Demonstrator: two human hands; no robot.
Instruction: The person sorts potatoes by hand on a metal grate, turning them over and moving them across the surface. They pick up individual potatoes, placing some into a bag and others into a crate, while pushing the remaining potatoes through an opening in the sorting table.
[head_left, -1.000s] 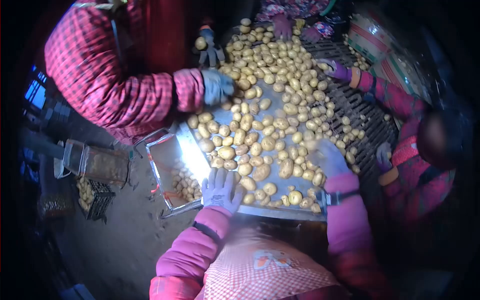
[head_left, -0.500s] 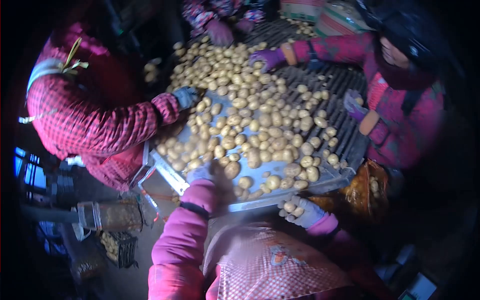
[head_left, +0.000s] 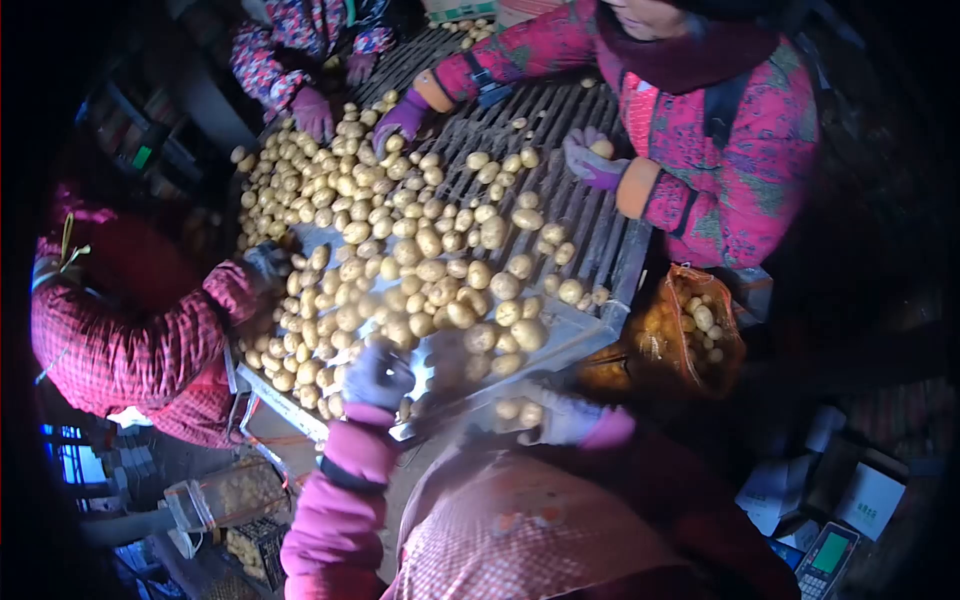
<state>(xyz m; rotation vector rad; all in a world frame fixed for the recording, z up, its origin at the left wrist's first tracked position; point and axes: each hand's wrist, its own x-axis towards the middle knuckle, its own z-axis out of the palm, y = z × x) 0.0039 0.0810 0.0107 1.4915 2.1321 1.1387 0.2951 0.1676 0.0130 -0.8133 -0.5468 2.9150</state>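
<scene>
A spread of yellow potatoes [head_left: 428,243] covers much of the sorting table [head_left: 575,335]. My left hand [head_left: 378,376], in a greyish glove, is over the potatoes near the table's front edge; motion smears its fingers, and whether it grips one cannot be told. My right hand [head_left: 565,416], in a pale glove, is closed around potatoes [head_left: 518,411], at least two of them showing. It is just outside the front edge, at my apron [head_left: 530,530]. Potatoes just beyond my hands look blurred.
Co-workers' gloved hands are at the pile: a dark glove [head_left: 266,262] left, purple gloves [head_left: 400,122] across, one hand holding a potato [head_left: 602,148]. An orange mesh bag [head_left: 735,345] of potatoes stands right. A device with a green screen [head_left: 828,560] and cartons [head_left: 870,500] are lower right.
The view has turned, shifting the table leftward in it. My right hand, still holding potatoes, has come closer to my left hand. My left hand has moved rightward along the front edge.
</scene>
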